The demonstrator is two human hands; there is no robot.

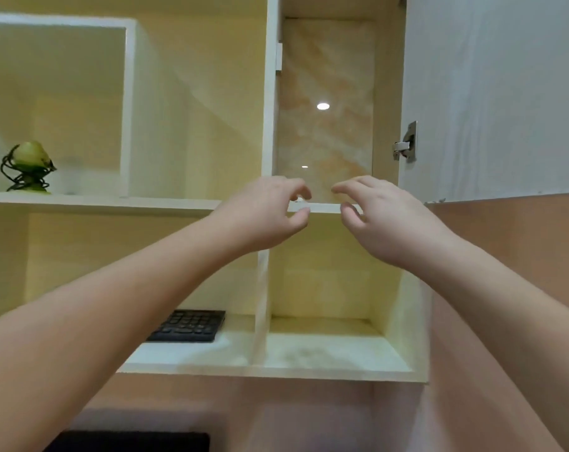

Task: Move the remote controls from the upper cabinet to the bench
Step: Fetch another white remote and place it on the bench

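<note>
Both of my arms reach up to the front edge of the upper cabinet shelf (322, 207). My left hand (263, 213) hovers at that edge with its fingers loosely curled and nothing visible in them. My right hand (381, 216) is beside it, fingers bent over the same edge, also holding nothing I can see. The upper cabinet compartment (325, 102) stands open with a glossy marbled back wall; the shelf's top surface is hidden from below, and no remote control shows there. A black keypad-like device (188, 325) lies on the lower shelf, below my left forearm.
The open cabinet door (491, 93) hangs at the right, its metal hinge (407, 143) near my right hand. A green ornament in a black wire stand (27, 166) sits on the left shelf. A white box-shaped cubby (128, 109) is at the upper left. A dark object (130, 442) shows at the bottom edge.
</note>
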